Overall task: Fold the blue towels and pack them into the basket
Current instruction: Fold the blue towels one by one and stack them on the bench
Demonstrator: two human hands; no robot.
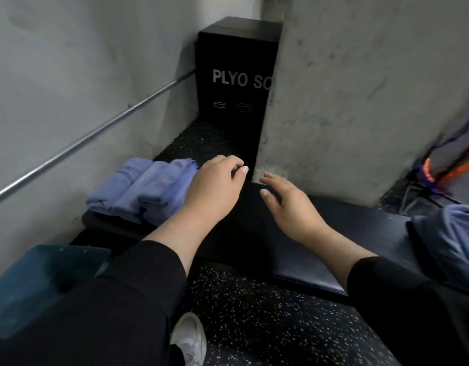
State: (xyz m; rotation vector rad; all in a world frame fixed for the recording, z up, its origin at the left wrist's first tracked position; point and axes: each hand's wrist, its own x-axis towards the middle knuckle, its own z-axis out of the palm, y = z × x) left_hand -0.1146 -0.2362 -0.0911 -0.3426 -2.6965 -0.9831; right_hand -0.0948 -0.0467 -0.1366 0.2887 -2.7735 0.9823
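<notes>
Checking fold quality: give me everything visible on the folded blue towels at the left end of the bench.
The folded blue towels are soft lavender-blue cloth, three or so bundles side by side in a row, lying flat on the left end of the black padded bench near the grey wall. One shows faint dark printing, unreadable. Edges look slightly rumpled. The left hand hovers at their right edge; contact cannot be told.

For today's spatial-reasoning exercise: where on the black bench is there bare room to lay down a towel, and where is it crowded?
Free: the bench stretch between the folded blue towels and the unfolded blue pile, under the empty left hand and right hand. Crowded: both bench ends, where towels lie.
</notes>
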